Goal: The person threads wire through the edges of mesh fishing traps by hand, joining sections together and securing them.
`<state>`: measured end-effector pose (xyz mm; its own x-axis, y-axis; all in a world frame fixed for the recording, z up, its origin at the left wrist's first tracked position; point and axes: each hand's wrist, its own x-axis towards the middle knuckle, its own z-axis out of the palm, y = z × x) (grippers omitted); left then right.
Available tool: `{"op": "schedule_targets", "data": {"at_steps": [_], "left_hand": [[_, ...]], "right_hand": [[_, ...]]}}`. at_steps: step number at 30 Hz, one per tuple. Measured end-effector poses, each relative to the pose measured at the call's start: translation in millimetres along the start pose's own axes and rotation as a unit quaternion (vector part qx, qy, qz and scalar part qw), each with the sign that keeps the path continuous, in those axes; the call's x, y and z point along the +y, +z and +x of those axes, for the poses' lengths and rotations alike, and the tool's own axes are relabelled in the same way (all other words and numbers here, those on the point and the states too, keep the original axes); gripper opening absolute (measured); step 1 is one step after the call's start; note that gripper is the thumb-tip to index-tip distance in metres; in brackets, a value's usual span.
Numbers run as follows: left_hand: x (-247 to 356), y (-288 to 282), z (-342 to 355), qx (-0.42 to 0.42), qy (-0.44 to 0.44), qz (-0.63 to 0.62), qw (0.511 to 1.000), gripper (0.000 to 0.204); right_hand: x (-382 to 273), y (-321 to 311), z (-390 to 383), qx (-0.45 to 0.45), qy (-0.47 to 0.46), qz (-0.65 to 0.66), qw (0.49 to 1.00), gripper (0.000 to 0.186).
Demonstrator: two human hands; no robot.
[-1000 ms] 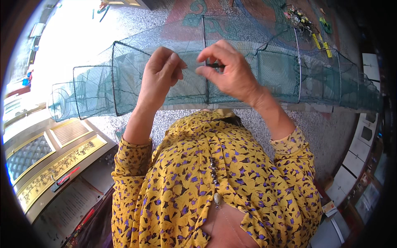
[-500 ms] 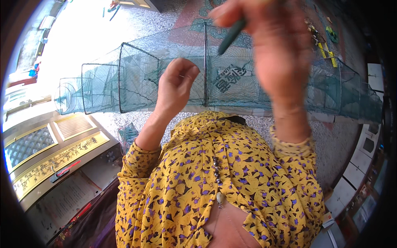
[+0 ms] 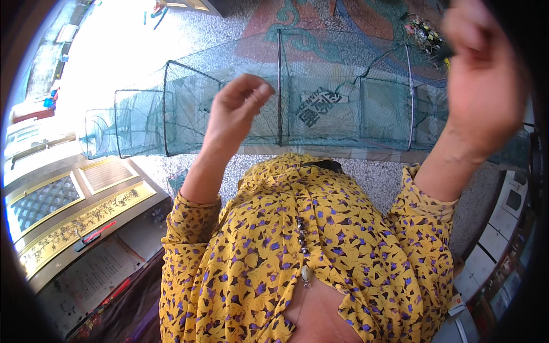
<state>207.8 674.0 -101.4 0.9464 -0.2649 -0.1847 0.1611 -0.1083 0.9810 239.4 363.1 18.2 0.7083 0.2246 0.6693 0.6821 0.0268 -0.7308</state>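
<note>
A long green mesh fish trap (image 3: 240, 123) with dark rectangular frames stretches across in front of me. Over its middle, my left hand (image 3: 235, 111) is closed in a pinch; whatever lies between thumb and fingertips is too small to make out. Up at the right, beyond the mesh, my right hand (image 3: 483, 74) is raised with its fingers curled, blurred at the tips. A slim dark green tool (image 3: 443, 55) shows only in part beside those fingers, its kind unclear. Dark lettering on a pale patch (image 3: 320, 106) shows through the netting between the hands.
Speckled flooring with a coloured pattern (image 3: 320, 20) lies beyond the trap. A small heap of mixed bits (image 3: 424, 35) sits at the far right. A gold-trimmed cabinet panel (image 3: 86, 211) with a red-handled tool (image 3: 96, 235) stands at left; white cabinets (image 3: 493, 234) line the right.
My right hand has swung to the right, away from the left hand, with the dark green tool. My left hand has shifted slightly left and stays pinched.
</note>
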Motion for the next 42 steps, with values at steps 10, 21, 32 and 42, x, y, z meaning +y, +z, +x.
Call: {"op": "schedule_targets", "data": {"at_steps": [10, 21, 32, 42], "left_hand": [[0, -24, 16, -0.024, -0.040, -0.116, 0.992, 0.012], [-9, -12, 12, -0.018, -0.014, 0.040, 0.999, 0.012], [-14, -19, 14, 0.043, -0.069, -0.118, 0.990, 0.013], [-8, 1, 4, 0.046, -0.001, 0.014, 0.999, 0.018]], "right_hand": [[85, 115, -87, -0.135, 0.211, -0.291, 0.923, 0.008], [95, 133, -94, -0.080, 0.269, -0.172, 0.944, 0.009], [100, 171, -87, -0.036, 0.188, -0.160, 0.968, 0.016], [55, 181, -33, 0.039, 0.003, -0.021, 0.999, 0.011]]}}
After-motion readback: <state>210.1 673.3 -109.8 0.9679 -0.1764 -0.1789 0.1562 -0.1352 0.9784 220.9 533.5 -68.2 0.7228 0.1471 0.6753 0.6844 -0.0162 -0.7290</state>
